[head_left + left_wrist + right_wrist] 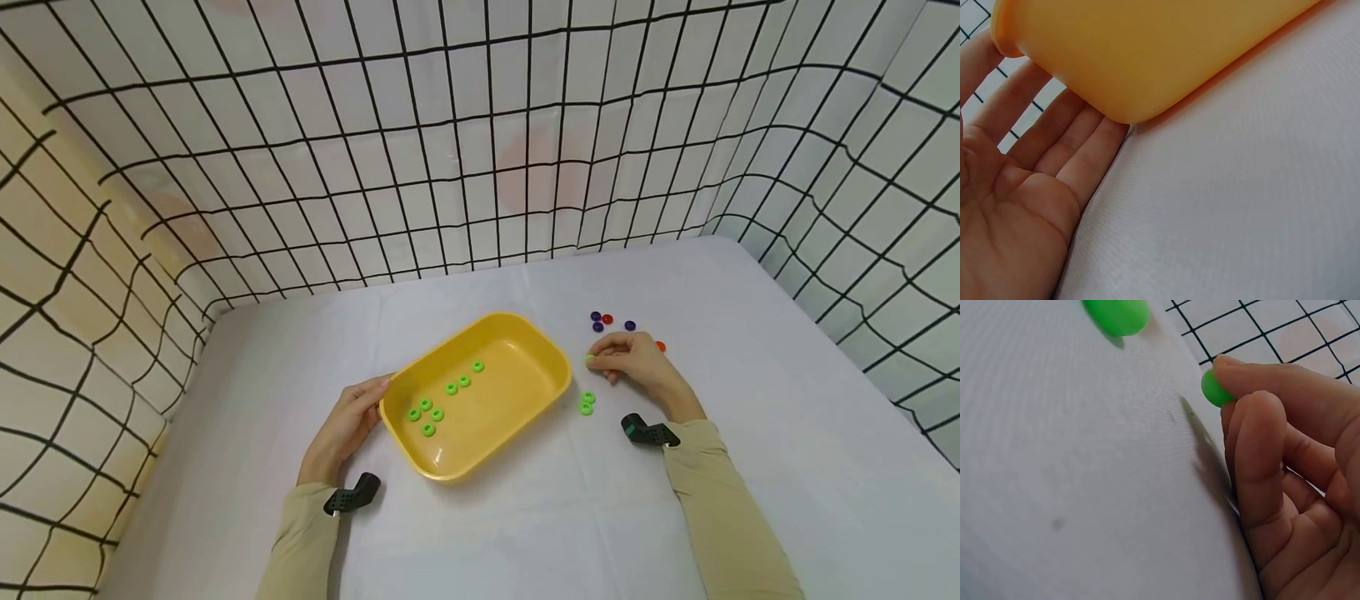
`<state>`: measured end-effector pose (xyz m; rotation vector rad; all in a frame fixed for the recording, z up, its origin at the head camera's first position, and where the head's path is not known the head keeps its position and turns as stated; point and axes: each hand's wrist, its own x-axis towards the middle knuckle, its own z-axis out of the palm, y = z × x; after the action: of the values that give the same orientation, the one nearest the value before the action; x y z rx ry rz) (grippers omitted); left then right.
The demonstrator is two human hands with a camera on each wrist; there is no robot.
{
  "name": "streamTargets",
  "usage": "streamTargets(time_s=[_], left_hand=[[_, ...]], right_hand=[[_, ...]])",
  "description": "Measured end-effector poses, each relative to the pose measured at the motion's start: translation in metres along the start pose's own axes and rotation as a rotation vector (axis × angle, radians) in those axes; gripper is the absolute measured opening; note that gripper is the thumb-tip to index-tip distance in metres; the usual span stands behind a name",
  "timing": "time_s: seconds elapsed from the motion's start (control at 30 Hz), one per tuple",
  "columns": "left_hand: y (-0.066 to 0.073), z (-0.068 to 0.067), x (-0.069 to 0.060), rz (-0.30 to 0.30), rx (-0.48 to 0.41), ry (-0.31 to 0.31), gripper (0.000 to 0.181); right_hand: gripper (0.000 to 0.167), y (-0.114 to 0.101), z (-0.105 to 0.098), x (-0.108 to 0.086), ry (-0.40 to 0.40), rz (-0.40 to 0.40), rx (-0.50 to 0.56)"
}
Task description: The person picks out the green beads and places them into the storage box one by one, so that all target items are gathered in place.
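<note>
A yellow tray [517, 425] with rounded corners lies at a slant on the white cloth, several green ring-shaped beads [452, 388] inside it. At its left end my left hand [348, 421] touches the outer wall with fairly straight fingers [1088, 153], seen from the palm side in the left wrist view. Right of the tray, my right hand [637, 362] pinches a single green bead [1215, 389] between thumb and fingertips, just above the cloth. Two more green beads [587, 403] lie on the cloth nearer me, one of them beside the other.
Beyond my right hand are several dark purple beads [597, 327], a red bead [607, 319] and an orange-red bead [661, 347]. Black wire mesh [528, 158] stands along the back and both sides of the cloth-covered surface [480, 542].
</note>
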<state>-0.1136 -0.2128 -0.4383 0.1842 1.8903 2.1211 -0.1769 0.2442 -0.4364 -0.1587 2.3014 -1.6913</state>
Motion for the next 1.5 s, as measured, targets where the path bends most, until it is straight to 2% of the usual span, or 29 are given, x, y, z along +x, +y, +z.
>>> streamTargets(time_s=[0.17,0.3,0.4,0.57,0.63,0.7,0.8,0.93,1.03,1.13,1.23,1.5], left_hand=[[-0.005,-0.003,-0.007,-0.006,-0.014,0.020,0.045],[-0.005,-0.003,-0.006,-0.022,0.012,0.039,0.047],[-0.004,0.000,-0.002,-0.025,0.011,0.029,0.048],[0.000,0.003,0.004,0.001,-0.024,0.009,0.047],[0.002,0.004,0.007,0.006,-0.033,0.008,0.045],[0.003,0.004,0.007,0.003,-0.044,0.018,0.043],[0.002,0.003,0.005,-0.002,-0.051,0.030,0.039],[0.001,0.002,0.002,-0.003,-0.050,0.023,0.040],[0.001,0.003,0.002,-0.007,-0.052,0.014,0.043],[0.000,0.005,0.003,-0.017,-0.059,0.013,0.044],[0.001,0.005,0.004,-0.026,-0.066,0.015,0.045],[0.000,0.003,0.003,-0.038,-0.070,0.033,0.045]], right_hand=[[0.032,0.001,0.005,0.003,-0.007,0.042,0.060],[0.032,-0.011,0.004,0.004,0.004,0.023,0.052],[0.032,-0.036,0.002,0.003,0.009,-0.039,-0.023],[0.027,-0.099,0.010,0.012,-0.037,-0.168,-0.171],[0.025,-0.124,0.024,0.019,-0.097,-0.204,-0.238],[0.021,-0.147,0.045,0.029,-0.189,-0.231,-0.322],[0.015,-0.170,0.085,0.043,-0.394,-0.290,-0.481],[0.008,-0.180,0.138,0.055,-0.688,-0.344,-0.723],[0.005,-0.179,0.166,0.058,-0.846,-0.323,-0.882],[0.009,-0.175,0.183,0.057,-0.922,-0.305,-1.004],[0.010,-0.171,0.192,0.057,-0.962,-0.283,-1.072],[0.006,-0.166,0.201,0.058,-1.002,-0.213,-1.110]])
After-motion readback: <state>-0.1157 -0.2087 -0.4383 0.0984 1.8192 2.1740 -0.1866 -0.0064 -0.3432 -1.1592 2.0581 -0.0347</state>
